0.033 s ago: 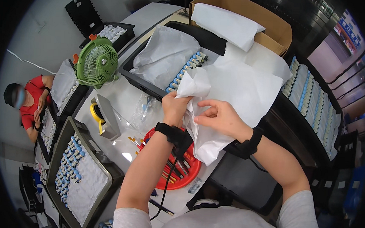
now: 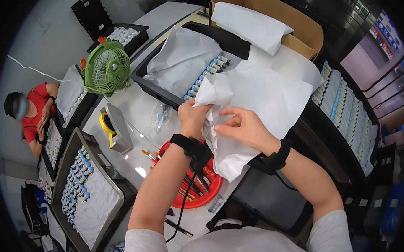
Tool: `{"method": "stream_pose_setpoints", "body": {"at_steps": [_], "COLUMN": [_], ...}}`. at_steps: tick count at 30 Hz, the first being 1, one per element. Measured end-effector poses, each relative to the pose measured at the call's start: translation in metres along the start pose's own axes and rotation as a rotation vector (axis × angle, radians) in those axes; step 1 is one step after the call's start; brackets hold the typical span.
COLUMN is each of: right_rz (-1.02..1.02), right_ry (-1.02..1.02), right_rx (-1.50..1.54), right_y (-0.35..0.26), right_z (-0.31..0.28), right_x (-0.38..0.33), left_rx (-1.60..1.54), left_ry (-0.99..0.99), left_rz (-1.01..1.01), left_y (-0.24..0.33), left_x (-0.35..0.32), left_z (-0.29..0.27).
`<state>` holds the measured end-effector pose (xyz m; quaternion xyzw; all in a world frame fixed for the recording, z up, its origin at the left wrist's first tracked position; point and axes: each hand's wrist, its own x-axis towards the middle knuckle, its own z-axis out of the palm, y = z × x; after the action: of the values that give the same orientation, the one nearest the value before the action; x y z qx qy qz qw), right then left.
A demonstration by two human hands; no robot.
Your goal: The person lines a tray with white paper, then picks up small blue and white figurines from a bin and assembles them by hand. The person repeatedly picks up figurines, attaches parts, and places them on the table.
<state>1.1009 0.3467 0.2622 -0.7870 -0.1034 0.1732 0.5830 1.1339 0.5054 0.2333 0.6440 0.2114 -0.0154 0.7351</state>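
A large thin white sheet (image 2: 267, 95), creased like soft wrapping paper, spreads across the table and bunches up at the near side. My left hand (image 2: 192, 117) is closed round a gathered fold of it, and a crumpled end sticks up above the fist. Just to the right, my right hand (image 2: 245, 128) hovers at the hanging folds with thumb and forefinger apart. Behind my left hand is a black tray (image 2: 160, 93) with a row of small blue-and-white figurines (image 2: 203, 78) beside white sheeting. Whether the fist hides anything inside the fold cannot be seen.
A red round tray (image 2: 207, 200) of brushes and pens lies under my left forearm. Left of it stand a tape dispenser (image 2: 119, 130), a green fan (image 2: 107, 68) and a tray of figurines (image 2: 121, 185). Another filled tray (image 2: 346, 110) is at right, a cardboard box (image 2: 303, 24) behind. A co-worker sits far left.
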Motion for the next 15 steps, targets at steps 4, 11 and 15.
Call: {"method": "stream_pose_setpoints", "body": {"at_steps": [4, 11, 15], "right_rz": [-0.058, 0.029, -0.037], "right_ry": [-0.011, -0.012, 0.101], "right_rx": [0.017, 0.104, -0.014], "right_y": [0.006, -0.007, 0.003], "right_z": [-0.003, 0.002, 0.002], "right_x": [-0.001, -0.007, -0.004], "left_rx": [0.07, 0.038, 0.073], "left_ry": [0.003, -0.053, -0.145], "left_rz": [0.002, 0.026, 0.016], "left_y": [0.006, -0.001, 0.007], "left_x": [-0.004, -0.004, -0.013], "left_z": [0.002, 0.006, 0.013]}}
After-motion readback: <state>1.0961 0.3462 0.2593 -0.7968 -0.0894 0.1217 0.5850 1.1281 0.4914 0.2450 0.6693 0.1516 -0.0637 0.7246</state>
